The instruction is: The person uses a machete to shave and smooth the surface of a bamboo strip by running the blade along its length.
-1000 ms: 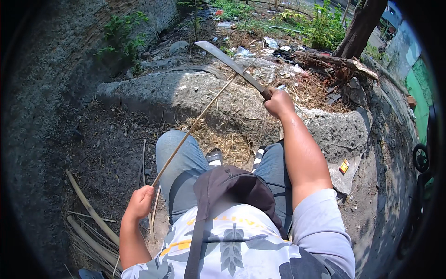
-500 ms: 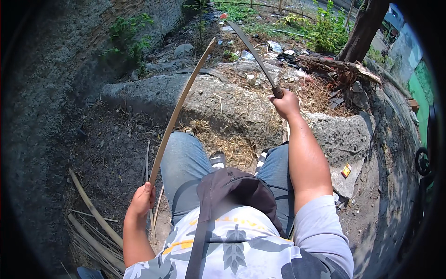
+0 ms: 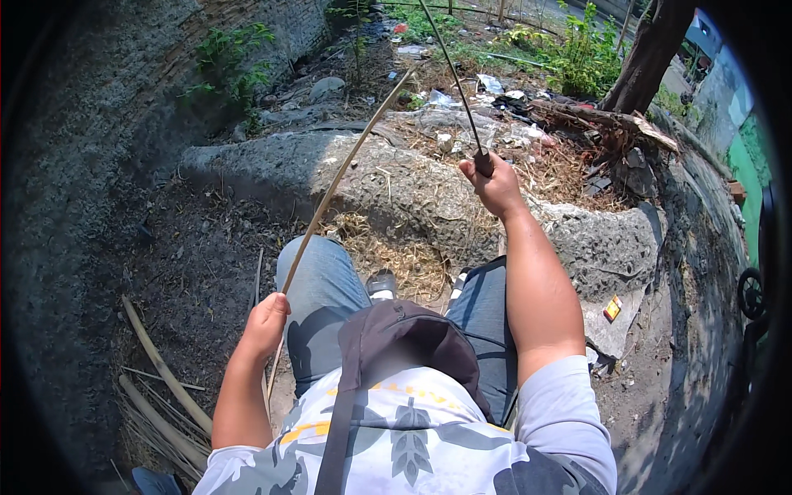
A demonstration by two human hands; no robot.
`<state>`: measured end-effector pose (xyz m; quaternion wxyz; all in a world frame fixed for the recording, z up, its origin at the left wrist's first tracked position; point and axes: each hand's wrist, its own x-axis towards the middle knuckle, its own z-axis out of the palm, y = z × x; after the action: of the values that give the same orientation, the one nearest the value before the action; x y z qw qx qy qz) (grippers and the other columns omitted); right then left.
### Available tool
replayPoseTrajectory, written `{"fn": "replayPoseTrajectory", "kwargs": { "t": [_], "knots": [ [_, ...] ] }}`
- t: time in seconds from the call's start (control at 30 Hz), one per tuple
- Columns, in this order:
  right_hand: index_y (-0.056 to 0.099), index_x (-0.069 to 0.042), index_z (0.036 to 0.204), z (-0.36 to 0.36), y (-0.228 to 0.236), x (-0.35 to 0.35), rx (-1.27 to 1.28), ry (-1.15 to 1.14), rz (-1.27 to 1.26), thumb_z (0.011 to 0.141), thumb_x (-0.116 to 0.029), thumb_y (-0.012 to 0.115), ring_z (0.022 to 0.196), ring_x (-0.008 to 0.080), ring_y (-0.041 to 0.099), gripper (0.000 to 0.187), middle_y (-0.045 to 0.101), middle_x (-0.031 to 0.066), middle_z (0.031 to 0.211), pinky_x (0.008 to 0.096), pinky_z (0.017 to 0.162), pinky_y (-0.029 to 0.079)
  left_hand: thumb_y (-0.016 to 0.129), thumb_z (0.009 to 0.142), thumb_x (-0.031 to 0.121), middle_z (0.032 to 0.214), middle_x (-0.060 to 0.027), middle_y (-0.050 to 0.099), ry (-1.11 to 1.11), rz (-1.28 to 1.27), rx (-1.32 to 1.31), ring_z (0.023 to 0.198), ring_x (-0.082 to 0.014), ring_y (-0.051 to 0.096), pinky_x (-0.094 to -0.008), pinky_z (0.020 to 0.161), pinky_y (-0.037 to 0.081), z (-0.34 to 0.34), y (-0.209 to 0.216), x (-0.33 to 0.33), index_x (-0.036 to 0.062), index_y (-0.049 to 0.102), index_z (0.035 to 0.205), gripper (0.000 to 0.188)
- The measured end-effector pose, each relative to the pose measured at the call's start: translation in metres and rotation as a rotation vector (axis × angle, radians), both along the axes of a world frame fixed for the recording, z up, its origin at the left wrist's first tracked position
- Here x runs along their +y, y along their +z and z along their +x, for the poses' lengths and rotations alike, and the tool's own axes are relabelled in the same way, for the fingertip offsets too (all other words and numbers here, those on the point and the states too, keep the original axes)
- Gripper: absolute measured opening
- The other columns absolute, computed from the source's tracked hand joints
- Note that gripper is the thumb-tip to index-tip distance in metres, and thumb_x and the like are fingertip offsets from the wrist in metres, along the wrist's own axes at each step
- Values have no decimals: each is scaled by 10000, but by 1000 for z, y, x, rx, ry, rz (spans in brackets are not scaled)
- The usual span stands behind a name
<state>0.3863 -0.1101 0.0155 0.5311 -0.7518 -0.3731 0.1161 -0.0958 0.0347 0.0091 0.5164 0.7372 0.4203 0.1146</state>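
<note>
My left hand is closed around the lower part of a long, thin, tan strip, which looks like bamboo or split wood. The strip leans up and to the right, above my left knee. In my right hand is the dark handle of a machete, my fingers wrapped round it. Its long dark blade points up and away, nearly edge-on to view, and its tip runs to the top of the picture. Blade and strip appear apart, the strip's upper end left of the blade.
A rough concrete block lies beyond my knees, with straw-like shavings at my feet. Longer strips are piled at lower left. Litter, a broken log and a tree trunk stand farther off; a wall rises at left.
The machete has turned from showing its flat side to nearly edge-on and points higher. The strip has turned narrow side to view, its top shifting right; my left hand has risen slightly.
</note>
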Motion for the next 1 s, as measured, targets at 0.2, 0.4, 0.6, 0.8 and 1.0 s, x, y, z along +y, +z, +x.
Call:
{"fn": "replayPoseTrajectory", "kwargs": {
  "t": [0.2,0.4,0.6,0.8,1.0],
  "knots": [
    [656,-34,1038,-22,-3,12,394,114,339,934,-384,762,646,70,597,380,673,3,865,229,576,513,464,1070,481,746,-201,614,-104,449,192,703,-375,597,-456,649,463,53,21,-2,12,556,886,512],
    [652,-51,1029,-26,11,5,447,135,422,929,-334,776,686,60,583,325,662,20,916,243,589,526,569,1019,447,770,-245,655,-184,569,305,766,-488,634,-558,652,475,83,47,-22,18,552,865,456],
    [656,-46,1000,-20,6,3,467,164,205,889,-461,791,605,69,551,450,571,-16,787,219,556,468,587,1020,355,811,-260,666,-303,606,324,792,-488,648,-563,685,501,72,30,-29,9,524,962,357],
    [638,-61,950,-30,13,9,514,165,162,877,-464,803,602,65,554,442,540,-28,736,225,526,476,606,1007,313,831,-230,671,-289,745,431,786,-462,660,-544,686,521,63,25,-23,7,509,1006,320],
    [620,-75,926,-31,6,14,601,217,207,866,-400,822,599,74,547,388,548,-23,744,246,544,479,699,938,311,821,-210,666,-330,796,405,774,-430,669,-525,679,524,56,15,-23,15,516,983,351]
  ]
}}
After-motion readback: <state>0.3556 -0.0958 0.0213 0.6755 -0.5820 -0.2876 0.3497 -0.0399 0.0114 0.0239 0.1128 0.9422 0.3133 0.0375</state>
